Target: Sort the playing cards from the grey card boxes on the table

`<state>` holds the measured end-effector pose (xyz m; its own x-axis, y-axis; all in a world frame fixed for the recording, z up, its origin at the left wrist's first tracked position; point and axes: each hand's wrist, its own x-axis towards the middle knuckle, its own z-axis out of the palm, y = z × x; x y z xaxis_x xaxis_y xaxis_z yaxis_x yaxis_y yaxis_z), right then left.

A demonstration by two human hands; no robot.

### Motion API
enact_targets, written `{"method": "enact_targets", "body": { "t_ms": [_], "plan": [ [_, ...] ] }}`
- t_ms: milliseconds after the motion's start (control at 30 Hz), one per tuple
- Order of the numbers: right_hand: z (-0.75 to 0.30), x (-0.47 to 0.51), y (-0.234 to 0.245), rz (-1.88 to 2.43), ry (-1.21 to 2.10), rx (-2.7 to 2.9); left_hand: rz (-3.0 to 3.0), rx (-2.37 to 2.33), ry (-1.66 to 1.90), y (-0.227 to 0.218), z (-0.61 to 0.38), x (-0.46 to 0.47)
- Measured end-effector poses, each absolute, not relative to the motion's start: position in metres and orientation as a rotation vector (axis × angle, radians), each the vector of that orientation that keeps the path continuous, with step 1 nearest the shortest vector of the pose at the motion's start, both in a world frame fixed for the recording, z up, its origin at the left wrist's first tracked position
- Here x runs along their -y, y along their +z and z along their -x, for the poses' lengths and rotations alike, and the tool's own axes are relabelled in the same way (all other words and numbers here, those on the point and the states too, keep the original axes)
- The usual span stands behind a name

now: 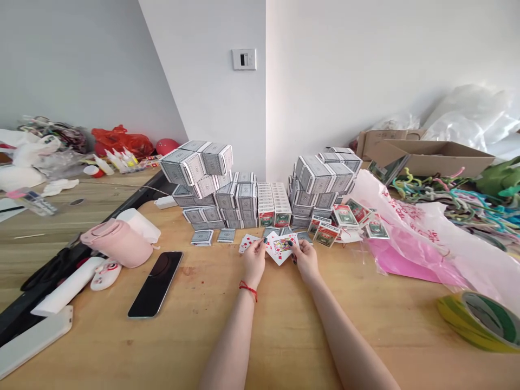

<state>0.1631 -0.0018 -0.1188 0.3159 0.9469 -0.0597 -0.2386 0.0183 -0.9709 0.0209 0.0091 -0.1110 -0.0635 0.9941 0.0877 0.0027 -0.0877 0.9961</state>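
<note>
Hold the playing cards (284, 247) between both hands, over the worktop (211, 346), directly in front of the upright rows of red-and-green boxes (266, 201). The left hand (255, 255) pinches its cards at the near-left edge, thumb against fingers; the right hand (305, 258) pinches the right edge of a picture card in the same way. Neither hand has a visible gap at the fingertips.

Keep the grip light and at the edges, so that the cards do not bend and their faces remain readable. Keep the held cards apart from the face-up diamond cards (246, 242) lying just beside the left hand; mixing the two is the likely fault. Square the edges before releasing.

Count:
- Hands: two.
- Rows of red-and-green boxes: two, side by side.
- Large piles of grey-patterned blocks: two, a left pile (209, 187) and a right pile (323, 184); blocks overlap, so no total is possible.
- Loose boxes (327, 234) beside the right pile: at least four, partly overlapping.
- Phone (155, 284): one.
- Tape roll (459, 320): one.
- Held cards: several; exact number hidden.
</note>
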Motion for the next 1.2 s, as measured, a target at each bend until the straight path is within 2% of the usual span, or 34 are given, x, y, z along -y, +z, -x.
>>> {"method": "enact_targets", "body": {
  "t_ms": [233, 433, 667, 933, 1100, 1200],
  "plan": [
    [-0.163, 0.004, -0.114, 1.168, 1.087, 0.827, -1.329, -1.449, 1.408, -0.112, -0.016, -0.011],
    [-0.164, 0.008, -0.11, 1.209, 1.22, 0.943, -1.315, -1.547, 1.372, -0.111, -0.017, -0.011],
    [-0.164, 0.006, -0.11, 1.18, 1.171, 0.838, -1.107, -1.659, 1.647, -0.113, -0.006, -0.016],
    [-0.164, 0.007, -0.107, 1.197, 1.175, 0.828, -1.295, -1.946, 1.761, -0.103, -0.001, -0.012],
    [-0.165, 0.008, -0.107, 1.17, 1.212, 0.892, -1.601, -1.459, 1.479, -0.102, -0.013, -0.003],
    [-0.165, 0.008, -0.107, 1.17, 1.235, 0.897, -1.521, -1.297, 1.386, -0.105, -0.022, -0.001]
  ]
}}
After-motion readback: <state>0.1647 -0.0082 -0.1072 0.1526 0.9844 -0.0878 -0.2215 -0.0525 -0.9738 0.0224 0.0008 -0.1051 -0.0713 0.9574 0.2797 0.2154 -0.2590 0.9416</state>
